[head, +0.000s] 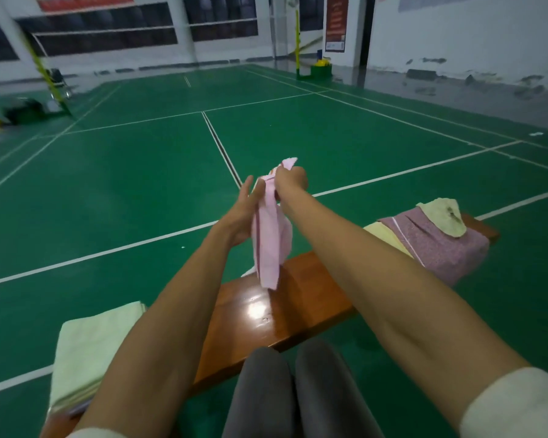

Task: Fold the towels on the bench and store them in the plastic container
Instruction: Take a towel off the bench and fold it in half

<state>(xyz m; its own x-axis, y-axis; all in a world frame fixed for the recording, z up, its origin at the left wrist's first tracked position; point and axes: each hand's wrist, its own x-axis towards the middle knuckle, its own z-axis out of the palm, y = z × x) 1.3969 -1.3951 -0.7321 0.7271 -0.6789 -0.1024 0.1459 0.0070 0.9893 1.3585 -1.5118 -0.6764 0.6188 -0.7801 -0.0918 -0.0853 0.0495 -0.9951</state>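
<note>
The pink towel (271,235) hangs in the air above the worktop (285,308). The right hand (290,181) pinches its top. The left hand (244,213) is flat against its side. It looks soft, light and floppy, so holding the corners seems best.

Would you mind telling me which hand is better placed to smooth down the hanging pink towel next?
Probably the left hand: it lies open, flat against the pink towel. The right hand grips the towel's top end, holding it up above the bench.
</note>
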